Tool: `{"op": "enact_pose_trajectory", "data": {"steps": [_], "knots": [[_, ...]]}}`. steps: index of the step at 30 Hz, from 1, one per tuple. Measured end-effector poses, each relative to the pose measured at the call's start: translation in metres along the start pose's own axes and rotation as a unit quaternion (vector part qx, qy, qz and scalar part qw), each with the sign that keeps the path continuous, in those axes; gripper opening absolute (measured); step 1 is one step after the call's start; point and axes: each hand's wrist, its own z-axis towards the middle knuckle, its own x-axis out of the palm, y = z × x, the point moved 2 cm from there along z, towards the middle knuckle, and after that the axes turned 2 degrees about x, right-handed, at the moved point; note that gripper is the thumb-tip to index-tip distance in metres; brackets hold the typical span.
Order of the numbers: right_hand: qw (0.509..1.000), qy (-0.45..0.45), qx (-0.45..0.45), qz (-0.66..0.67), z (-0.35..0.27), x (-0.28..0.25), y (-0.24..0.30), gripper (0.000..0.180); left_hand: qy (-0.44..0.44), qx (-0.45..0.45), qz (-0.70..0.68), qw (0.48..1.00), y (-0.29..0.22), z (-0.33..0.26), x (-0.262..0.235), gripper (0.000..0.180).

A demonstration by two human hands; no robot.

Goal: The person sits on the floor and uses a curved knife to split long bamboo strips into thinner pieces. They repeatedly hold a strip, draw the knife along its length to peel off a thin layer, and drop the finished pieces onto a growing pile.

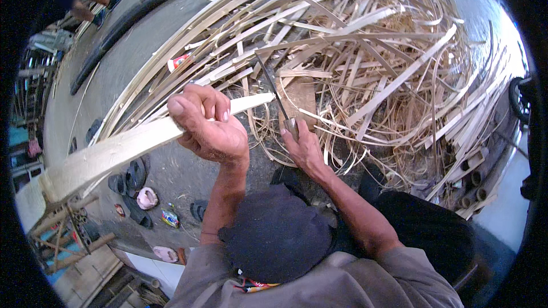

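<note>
Gripped tight in the left hand, a pale bamboo slat is being split at its far end by the knife clenched in the right hand, before the strip pile behind the slat; steady downward pressure seems needed next.

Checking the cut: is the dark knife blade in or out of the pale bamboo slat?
In: the dark knife blade meets the end of the pale bamboo slat, held by the left hand.

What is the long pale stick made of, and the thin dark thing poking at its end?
The stick in the left hand looks like split bamboo: pale, matte, fibrous, like the strips piled behind. The blade held by the right hand seems to be metal: thin, dark, dull, straight.
</note>
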Motion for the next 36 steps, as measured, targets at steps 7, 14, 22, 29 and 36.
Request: {"op": "enact_pose_trajectory", "data": {"steps": [7, 14, 22, 29, 36], "knots": [[0.999, 0.015, -0.007, 0.051, -0.004, -0.014, -0.019, 0.040, 0.092, -0.012, -0.026, 0.995, 0.007, -0.001, 0.041, 0.045], [0.999, 0.039, -0.029, 0.007, 0.010, -0.016, -0.032, 0.045, 0.105, 0.013, 0.068, 0.992, 0.032, -0.001, 0.051, 0.053], [0.998, 0.037, 0.005, 0.040, 0.018, -0.027, -0.035, 0.051, 0.092, 0.053, 0.005, 0.994, 0.033, 0.010, 0.026, 0.049], [0.998, -0.001, -0.021, 0.063, 0.027, -0.036, -0.031, 0.044, -0.059, 0.023, 0.032, 0.997, -0.003, 0.039, 0.003, 0.056], [0.991, 0.039, -0.065, 0.106, 0.032, -0.030, -0.013, 0.044, -0.106, -0.003, -0.062, 0.992, -0.042, 0.051, -0.026, 0.054]]}}
